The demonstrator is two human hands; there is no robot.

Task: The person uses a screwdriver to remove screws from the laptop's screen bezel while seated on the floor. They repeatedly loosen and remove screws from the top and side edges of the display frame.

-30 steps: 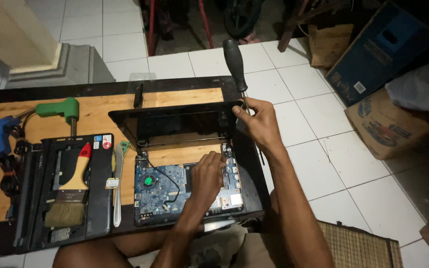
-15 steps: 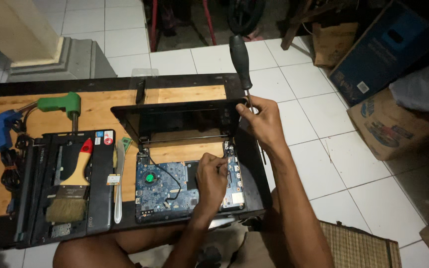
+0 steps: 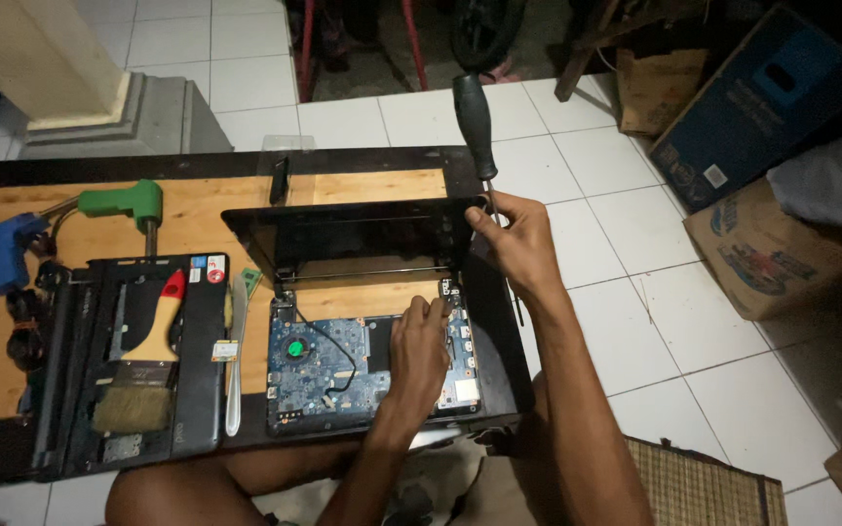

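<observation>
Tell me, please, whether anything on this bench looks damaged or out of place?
The laptop lies with its cover off, blue circuit board and fan bare, a loose black wire trailing over the board. Its keyboard panel sits apart at left with a paintbrush on it. I see no breakage.

Left hand (image 3: pixel 419 353): palm down, fingers bent and pointing away from the body, fingertips pressed downward — the forearm rises from the lower edge of the view at a slight rightward lean. Right hand (image 3: pixel 516 237): extended farther forward than the left, fingers curled shut in a grip with the thumb set against them — wrist nearly straight. The right forearm runs diagonally back toward the lower right, and both arms are bare.
</observation>
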